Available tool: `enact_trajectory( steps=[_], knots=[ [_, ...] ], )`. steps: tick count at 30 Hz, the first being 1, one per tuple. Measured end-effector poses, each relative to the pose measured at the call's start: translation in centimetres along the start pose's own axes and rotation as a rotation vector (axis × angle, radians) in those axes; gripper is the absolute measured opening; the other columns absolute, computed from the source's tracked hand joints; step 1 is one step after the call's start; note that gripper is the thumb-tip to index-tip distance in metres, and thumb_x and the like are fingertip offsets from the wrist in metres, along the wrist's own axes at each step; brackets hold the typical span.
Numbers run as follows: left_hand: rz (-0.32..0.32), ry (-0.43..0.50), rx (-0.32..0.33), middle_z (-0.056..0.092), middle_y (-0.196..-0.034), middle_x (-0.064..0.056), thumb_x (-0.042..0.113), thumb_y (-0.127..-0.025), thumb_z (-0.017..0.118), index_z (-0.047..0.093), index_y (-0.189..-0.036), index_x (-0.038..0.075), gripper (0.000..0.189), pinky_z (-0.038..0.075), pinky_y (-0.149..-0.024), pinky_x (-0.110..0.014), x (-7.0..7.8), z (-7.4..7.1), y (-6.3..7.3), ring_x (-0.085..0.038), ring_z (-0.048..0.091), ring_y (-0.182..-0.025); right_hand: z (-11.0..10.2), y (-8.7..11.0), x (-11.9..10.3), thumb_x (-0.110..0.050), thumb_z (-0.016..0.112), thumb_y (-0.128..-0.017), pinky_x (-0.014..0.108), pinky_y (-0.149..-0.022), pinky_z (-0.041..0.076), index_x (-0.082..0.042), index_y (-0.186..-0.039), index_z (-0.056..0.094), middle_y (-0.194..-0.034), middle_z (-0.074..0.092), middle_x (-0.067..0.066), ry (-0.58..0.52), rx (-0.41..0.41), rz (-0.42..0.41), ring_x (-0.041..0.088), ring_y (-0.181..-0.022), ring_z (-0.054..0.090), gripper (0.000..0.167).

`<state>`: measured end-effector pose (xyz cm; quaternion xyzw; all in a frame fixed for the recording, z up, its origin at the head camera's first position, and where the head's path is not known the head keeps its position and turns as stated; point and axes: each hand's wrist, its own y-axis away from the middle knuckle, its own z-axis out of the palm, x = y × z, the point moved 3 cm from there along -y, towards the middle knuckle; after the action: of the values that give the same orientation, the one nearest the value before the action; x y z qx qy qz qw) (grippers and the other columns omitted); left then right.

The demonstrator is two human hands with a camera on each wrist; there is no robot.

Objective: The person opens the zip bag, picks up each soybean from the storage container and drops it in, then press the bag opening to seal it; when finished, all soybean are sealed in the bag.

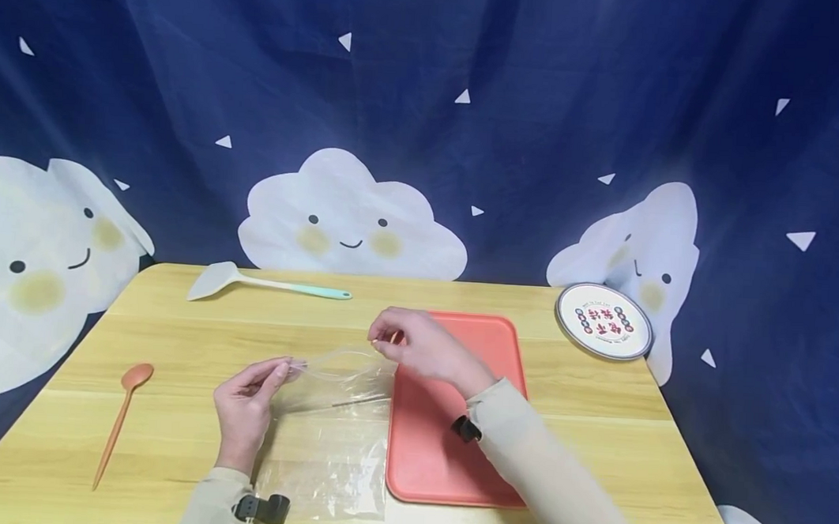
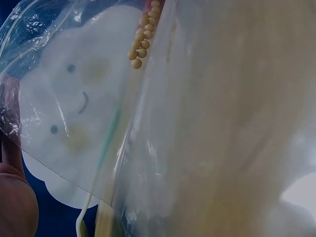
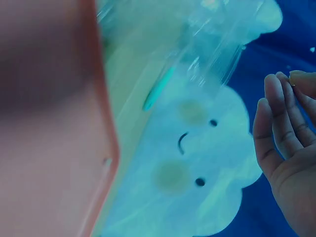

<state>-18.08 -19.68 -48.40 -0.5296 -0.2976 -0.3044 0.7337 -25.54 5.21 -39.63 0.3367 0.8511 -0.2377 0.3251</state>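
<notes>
My left hand [image 1: 247,403] pinches the upper left edge of a clear zip bag [image 1: 331,463], whose mouth gapes slightly toward the right. Its fingers show behind the plastic in the left wrist view. My right hand [image 1: 418,347] hangs by the right end of the bag's mouth, over the left edge of a red tray [image 1: 408,483]. Thumb and index fingertips meet on a tiny yellowish soybean, barely showing in the right wrist view. Several round soybeans [image 2: 140,42] appear through the plastic in the left wrist view; my right arm hides part of the tray in the head view.
An orange spoon [image 1: 123,405] lies at the left of the wooden table [image 1: 338,317]. A white spatula [image 1: 215,279] with a mint handle lies along the back edge. At the back right corner is a white plate [image 1: 604,321] with printed characters. A blue cloud-patterned curtain [image 1: 526,125] hangs behind.
</notes>
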Motion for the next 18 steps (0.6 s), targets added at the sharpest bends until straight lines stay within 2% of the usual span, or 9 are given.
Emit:
enact_trajectory(
  steps=[6,10,18],
  knots=[
    [0.012,0.023,-0.020,0.069,-0.088,-0.029,-0.026,-0.086,0.056,0.061,-0.096,-0.026,0.011,0.059,-0.075,-0.031,0.0,0.1,-0.1,-0.023,0.073,-0.078,1.4,-0.9,-0.7,-0.010,0.067,-0.093,0.021,-0.073,0.053,-0.008,-0.102,0.069,-0.086,0.063,-0.011,0.010,-0.047,-0.014,0.004,-0.081,0.060,0.009],
    [0.004,0.013,-0.015,0.069,-0.088,-0.028,-0.025,-0.086,0.057,0.062,-0.095,-0.025,0.011,0.059,-0.075,-0.030,0.1,0.2,-0.1,-0.023,0.073,-0.077,2.2,-1.2,-1.0,-0.011,0.068,-0.093,0.019,-0.073,0.052,-0.013,-0.098,0.068,-0.085,0.064,-0.012,0.026,-0.068,-0.005,0.002,-0.081,0.060,0.006],
    [0.019,0.026,-0.030,0.069,-0.089,-0.028,-0.026,-0.085,0.055,0.061,-0.095,-0.026,0.011,0.060,-0.074,-0.030,0.3,0.5,-0.3,-0.024,0.073,-0.079,3.7,-1.7,-1.8,-0.011,0.068,-0.092,0.014,-0.078,0.048,-0.015,-0.099,0.069,-0.094,0.064,-0.011,0.183,-0.134,-0.104,0.001,-0.086,0.058,0.008]
  ],
)
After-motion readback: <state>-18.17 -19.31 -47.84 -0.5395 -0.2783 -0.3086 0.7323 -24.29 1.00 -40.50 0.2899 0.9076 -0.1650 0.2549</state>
